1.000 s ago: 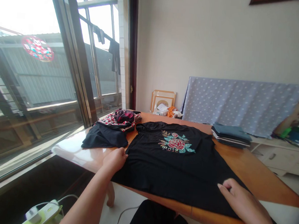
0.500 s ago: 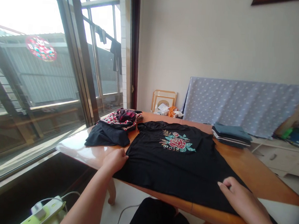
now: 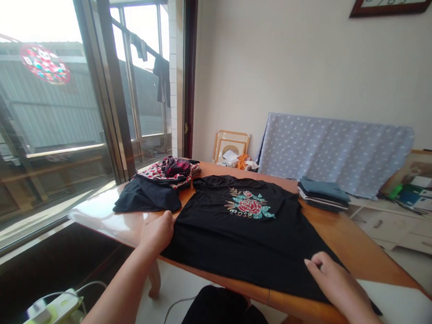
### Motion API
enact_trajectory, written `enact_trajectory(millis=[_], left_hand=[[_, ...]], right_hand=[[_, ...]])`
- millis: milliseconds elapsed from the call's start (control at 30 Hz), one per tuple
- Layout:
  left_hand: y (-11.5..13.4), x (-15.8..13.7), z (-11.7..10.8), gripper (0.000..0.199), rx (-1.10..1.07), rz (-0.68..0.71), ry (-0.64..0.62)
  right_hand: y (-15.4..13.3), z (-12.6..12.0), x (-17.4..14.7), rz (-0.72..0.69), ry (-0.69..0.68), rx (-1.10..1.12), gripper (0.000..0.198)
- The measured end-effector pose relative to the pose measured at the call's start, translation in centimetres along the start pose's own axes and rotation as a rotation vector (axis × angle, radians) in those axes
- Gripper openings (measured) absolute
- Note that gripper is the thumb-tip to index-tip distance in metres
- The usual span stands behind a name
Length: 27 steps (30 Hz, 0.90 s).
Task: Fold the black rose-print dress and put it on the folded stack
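Observation:
A black T-shirt [image 3: 232, 252] lies spread on the table, its hem towards me at the front edge. On its chest is a sparkling red rose print [image 3: 252, 204] with teal leaves and lettering below. My left hand [image 3: 158, 231] is closed on the shirt's left edge, fingers wrapped over the cloth. At the right edge, my right hand [image 3: 332, 276] is curled closed on the fabric, thumb pointing left. The fingertips of both hands are partly hidden.
Left on the wooden table [image 3: 347, 235] sits a heap of dark and patterned clothes [image 3: 149, 194]. A folded stack [image 3: 323, 193] stands back right. Windows [image 3: 76, 98] line the left side. A power strip [image 3: 52, 308] with cables is low at left; a dotted cloth [image 3: 335, 153] hangs behind.
The camera view has turned slightly right, so everything appears shifted left and more of the wall frame shows. Both hands keep their places on the T-shirt, which lies much the same.

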<state>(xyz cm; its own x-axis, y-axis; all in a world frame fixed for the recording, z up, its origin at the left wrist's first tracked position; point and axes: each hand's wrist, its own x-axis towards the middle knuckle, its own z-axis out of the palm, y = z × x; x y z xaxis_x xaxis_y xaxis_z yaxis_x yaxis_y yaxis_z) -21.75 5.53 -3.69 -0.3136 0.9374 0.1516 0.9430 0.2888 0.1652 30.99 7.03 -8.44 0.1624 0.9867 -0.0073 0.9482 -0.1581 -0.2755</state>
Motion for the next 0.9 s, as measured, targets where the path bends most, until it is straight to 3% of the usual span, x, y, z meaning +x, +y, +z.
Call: enact_trajectory(millis=[267,467,633,700,800,900], left_hand=[[-1.7,0.4,0.3,0.039,0.125,-0.013,-0.035],[0.9,0.7,-0.6,0.032,0.113,0.006,0.033],[6.2,0.0,-0.8,0.027,-0.094,0.316,0.093],[8.8,-1.0,-0.6,0.023,-0.251,0.485,0.026],[12.8,-3.3,-0.4,0.018,-0.458,0.709,-0.178],[16.1,-5.4,-0.2,0.012,-0.517,0.835,-0.347]], right_hand=[[-0.8,-0.2,-0.8,-0.018,0.016,-0.024,0.034],[-1.7,-0.4,-1.4,-0.046,0.1,-0.015,0.029],[-1.0,-1.2,-1.4,0.0,0.195,0.06,0.028],[0.0,-1.8,-1.2,0.075,0.266,0.078,0.025],[1.9,-2.9,-0.8,0.171,0.339,0.095,0.024],[3.5,-4.0,-0.4,0.222,0.352,0.125,0.025]])
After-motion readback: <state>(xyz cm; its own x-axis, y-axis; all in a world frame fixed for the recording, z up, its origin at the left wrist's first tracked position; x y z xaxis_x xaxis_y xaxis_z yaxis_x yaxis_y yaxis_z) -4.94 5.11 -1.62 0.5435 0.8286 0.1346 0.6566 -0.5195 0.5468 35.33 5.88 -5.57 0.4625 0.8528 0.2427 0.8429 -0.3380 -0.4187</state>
